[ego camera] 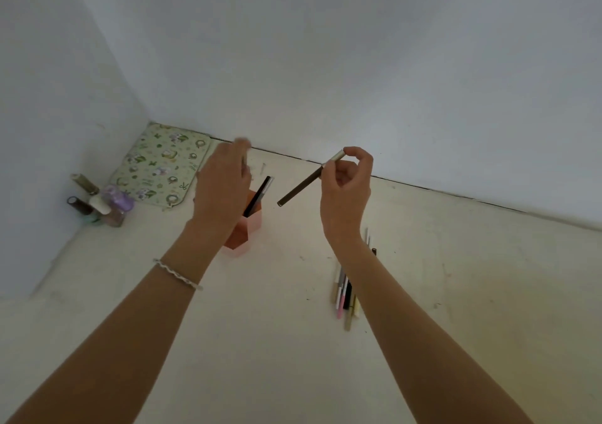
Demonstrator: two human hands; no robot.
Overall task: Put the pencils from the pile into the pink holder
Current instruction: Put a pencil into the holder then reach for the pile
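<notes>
My right hand [347, 192] pinches a brown pencil [304, 182] by its capped end, held in the air just right of the holder [252, 223]. My left hand [221, 189] hovers over the holder, blurred, so I cannot tell its grip. The pencil looks light, stiff and slick; the pile [347, 290] lies under my right wrist

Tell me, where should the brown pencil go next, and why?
Probably left and down, tip first, into the pink holder. The right hand pinches the brown pencil in the air beside it, and only one black pencil stands inside.
</notes>
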